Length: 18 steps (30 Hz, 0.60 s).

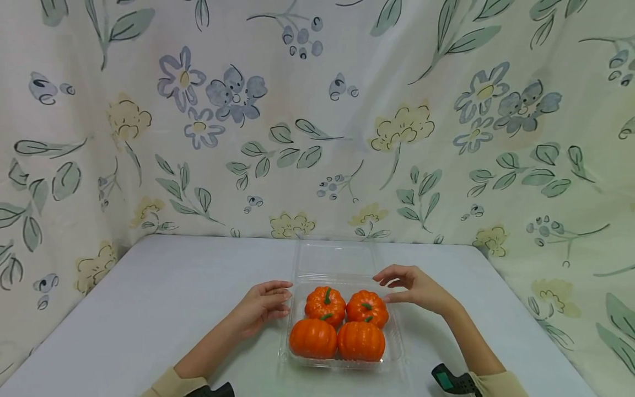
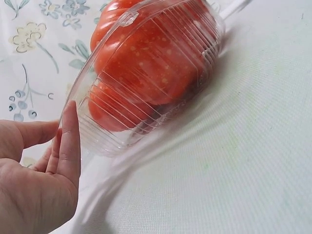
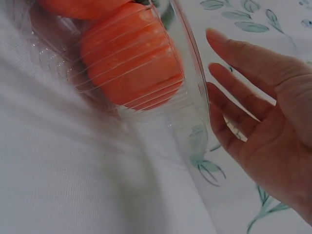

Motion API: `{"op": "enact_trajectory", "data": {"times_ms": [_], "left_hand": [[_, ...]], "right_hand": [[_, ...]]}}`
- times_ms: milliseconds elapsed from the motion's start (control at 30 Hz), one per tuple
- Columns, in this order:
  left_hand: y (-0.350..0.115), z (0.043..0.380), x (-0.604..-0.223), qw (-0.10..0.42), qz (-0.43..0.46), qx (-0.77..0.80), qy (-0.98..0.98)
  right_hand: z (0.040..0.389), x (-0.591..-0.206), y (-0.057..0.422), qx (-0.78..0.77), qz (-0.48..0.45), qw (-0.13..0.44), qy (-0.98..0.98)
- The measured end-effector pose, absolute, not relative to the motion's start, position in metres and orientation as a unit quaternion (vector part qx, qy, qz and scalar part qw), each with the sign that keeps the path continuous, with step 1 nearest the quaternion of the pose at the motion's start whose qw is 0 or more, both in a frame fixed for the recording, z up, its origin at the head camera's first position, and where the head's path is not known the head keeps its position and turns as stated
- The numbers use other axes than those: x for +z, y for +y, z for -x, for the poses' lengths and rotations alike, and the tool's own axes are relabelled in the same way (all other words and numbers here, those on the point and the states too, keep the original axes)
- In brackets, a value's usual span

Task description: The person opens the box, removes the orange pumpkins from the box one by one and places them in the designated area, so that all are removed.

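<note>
Several orange pumpkins (image 1: pixel 312 338) with ribbed sides and green stems sit in two rows inside a clear plastic clamshell container (image 1: pixel 397 347). Its see-through lid (image 1: pixel 337 259) lies folded back on the far side. At the container's left wall, my left hand (image 1: pixel 263 309) has its fingers extended, fingertips right at the rim. The left wrist view shows the left thumb and fingers (image 2: pixel 71 141) close about the rim's corner. My right hand (image 1: pixel 414 288) is at the far right corner, fingers loosely bent beside the rim; in the right wrist view nothing is between its thumb and fingers (image 3: pixel 239 105).
The container stands on a white table (image 1: pixel 198 275), near its front middle. Behind and on both sides hangs a curtain (image 1: pixel 317 165) printed with flowers and leaves. Dark straps (image 1: pixel 453 380) are worn at both sleeve cuffs.
</note>
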<state>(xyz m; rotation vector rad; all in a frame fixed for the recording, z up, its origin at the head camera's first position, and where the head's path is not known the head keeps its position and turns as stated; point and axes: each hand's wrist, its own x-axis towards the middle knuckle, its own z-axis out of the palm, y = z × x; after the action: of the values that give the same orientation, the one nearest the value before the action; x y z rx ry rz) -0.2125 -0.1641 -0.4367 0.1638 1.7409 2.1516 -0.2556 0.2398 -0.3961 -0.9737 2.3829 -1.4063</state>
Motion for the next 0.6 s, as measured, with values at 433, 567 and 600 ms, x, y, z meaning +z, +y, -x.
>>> {"op": "enact_trajectory", "data": {"times_ms": [433, 567, 600], "left_hand": [[-0.163, 0.213, -0.436, 0.184, -0.048, 0.761, 0.620], [-0.163, 0.213, -0.436, 0.185, -0.050, 0.762, 0.619], [-0.164, 0.213, -0.436, 0.186, -0.052, 0.762, 0.619]], "right_hand": [[0.252, -0.400, 0.231, -0.408, 0.366, 0.144, 0.824], [0.250, -0.399, 0.228, -0.400, 0.381, 0.151, 0.820], [0.250, -0.399, 0.228, -0.399, 0.383, 0.152, 0.819]]}}
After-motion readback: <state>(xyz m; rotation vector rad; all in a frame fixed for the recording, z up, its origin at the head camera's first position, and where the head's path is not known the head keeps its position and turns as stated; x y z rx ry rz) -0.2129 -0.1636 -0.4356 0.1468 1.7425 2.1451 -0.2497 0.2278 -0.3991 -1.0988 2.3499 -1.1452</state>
